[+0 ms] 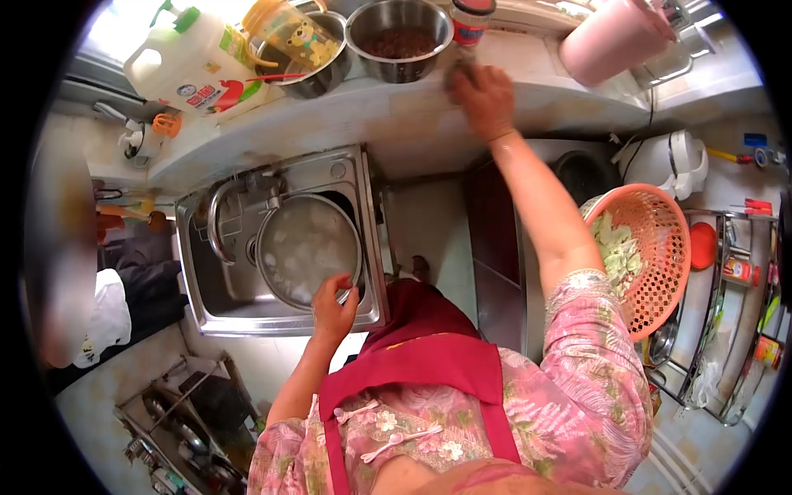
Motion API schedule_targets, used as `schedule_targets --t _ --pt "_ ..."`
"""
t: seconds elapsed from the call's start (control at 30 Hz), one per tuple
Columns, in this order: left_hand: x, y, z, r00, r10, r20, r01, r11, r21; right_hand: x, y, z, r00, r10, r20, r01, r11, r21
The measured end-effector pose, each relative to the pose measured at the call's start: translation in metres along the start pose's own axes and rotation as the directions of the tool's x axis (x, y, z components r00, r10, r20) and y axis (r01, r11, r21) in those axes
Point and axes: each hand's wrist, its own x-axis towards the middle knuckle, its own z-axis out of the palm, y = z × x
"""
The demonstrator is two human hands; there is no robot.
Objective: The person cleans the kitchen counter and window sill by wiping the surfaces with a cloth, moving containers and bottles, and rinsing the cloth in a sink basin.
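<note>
My right hand reaches up to the ledge, its fingers closed round a small dark thing that is partly hidden and too blurred to name. Just beyond it stand a red-labelled jar and a steel pot with something dark brown inside. My left hand is over the lower right rim of a round metal basin, fingers loosely bent and apart, with nothing visible in them. Cloudy water fills the basin, which sits in the steel sink below the tap.
On the ledge are a large white jug, a second steel pot with a yellow bear-print cup, and a pink pitcher. An orange basket of chopped greens stands right, beside a wire rack.
</note>
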Motion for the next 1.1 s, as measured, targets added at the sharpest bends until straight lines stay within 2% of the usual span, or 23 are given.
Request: schedule_targets --t 0.1,0.13,0.17,0.2,0.23,0.27,0.33,0.4,0.43,0.47,0.5,0.53,0.57,0.6,0.63,0.7,0.8,0.87,0.9,0.93,1.0,1.1 --pt "-0.007 -0.006 0.003 1.0 -0.02 -0.022 0.02 1.0 0.004 -0.04 0.065 0.0 0.993 -0.06 0.1 0.073 0.989 -0.132" --pt "-0.009 -0.004 0.002 0.999 -0.045 -0.026 0.047 0.998 0.052 -0.044 0.079 -0.01 0.966 -0.034 0.257 0.121 0.936 -0.331" --pt "-0.013 -0.004 -0.001 0.997 -0.07 -0.034 0.071 0.997 0.025 -0.058 0.1 -0.003 0.989 -0.053 0.138 0.09 0.956 -0.278" --pt "-0.018 -0.013 0.001 0.995 -0.088 -0.052 0.089 0.996 0.008 -0.062 0.111 -0.009 0.977 0.032 0.213 0.032 0.957 -0.289" --pt "-0.021 -0.012 -0.001 0.988 -0.15 -0.044 0.15 0.989 0.005 -0.066 0.122 -0.01 0.986 0.066 0.156 -0.015 0.951 -0.31" --pt "-0.026 -0.016 -0.001 0.977 -0.209 -0.032 0.209 0.978 -0.01 -0.065 0.12 -0.019 0.997 0.057 0.043 -0.04 0.945 -0.325" --pt "-0.036 -0.029 0.001 0.938 -0.345 0.006 0.344 0.934 -0.1 -0.082 0.124 -0.014 0.971 0.185 -0.154 -0.22 0.942 -0.254" --pt "-0.044 -0.041 0.001 0.914 -0.405 0.005 0.404 0.911 -0.078 -0.093 0.097 -0.017 0.892 0.445 -0.078 -0.452 0.882 -0.135" --pt "-0.048 -0.046 -0.001 0.9 -0.435 0.009 0.435 0.898 -0.065 -0.101 0.075 -0.018 0.827 0.562 -0.023 -0.562 0.823 -0.087" --pt "-0.05 -0.05 -0.003 0.88 -0.475 0.022 0.474 0.874 -0.103 -0.115 0.038 -0.014 0.815 0.571 0.103 -0.577 0.815 0.05" --pt "-0.05 -0.055 -0.005 0.858 -0.512 0.032 0.511 0.848 -0.14 -0.101 -0.024 -0.029 0.755 0.544 0.366 -0.636 0.742 0.212" --pt "-0.052 -0.06 -0.008 0.833 -0.551 0.046 0.55 0.817 -0.174 -0.099 -0.08 -0.034 0.583 0.506 0.636 -0.795 0.517 0.317" --pt "-0.053 -0.068 -0.009 0.831 -0.555 0.033 0.549 0.809 -0.211 -0.12 -0.131 -0.021 0.495 0.411 0.766 -0.869 0.215 0.447" --pt "-0.053 -0.08 -0.01 0.83 -0.557 0.018 0.544 0.802 -0.246 -0.132 -0.179 -0.012 0.438 0.217 0.872 -0.898 0.062 0.435" --pt "-0.051 -0.091 -0.01 0.83 -0.558 0.005 0.537 0.796 -0.279 -0.124 -0.221 -0.016 0.382 0.044 0.923 -0.915 0.158 0.372" --pt "-0.045 -0.116 -0.013 0.765 -0.641 0.055 0.595 0.672 -0.441 -0.13 -0.293 0.005 0.522 -0.141 0.841 -0.823 0.173 0.54" --pt "-0.03 -0.148 -0.023 0.656 -0.738 0.161 0.666 0.465 -0.583 -0.146 -0.361 0.055 0.544 -0.1 0.833 -0.761 0.36 0.54" --pt "-0.022 -0.176 -0.027 0.62 -0.746 0.242 0.642 0.305 -0.703 -0.148 -0.402 0.067 0.576 0.038 0.817 -0.593 0.707 0.386" --pt "-0.02 -0.189 -0.031 0.598 -0.747 0.291 0.652 0.242 -0.719 -0.152 -0.42 0.067 0.599 0.099 0.795 -0.483 0.836 0.259" --pt "-0.015 -0.198 -0.036 0.576 -0.752 0.32 0.666 0.206 -0.717 -0.162 -0.433 0.068 0.561 -0.054 0.826 -0.39 0.863 0.321" --pt "-0.011 -0.213 -0.047 0.525 -0.76 0.383 0.697 0.126 -0.706 -0.183 -0.453 0.072 0.417 -0.344 0.841 -0.212 0.863 0.459" --pt "-0.005 -0.234 -0.063 0.508 -0.712 0.486 0.728 0.053 -0.683 -0.188 -0.44 0.091 0.352 -0.328 0.877 0.006 0.937 0.348"
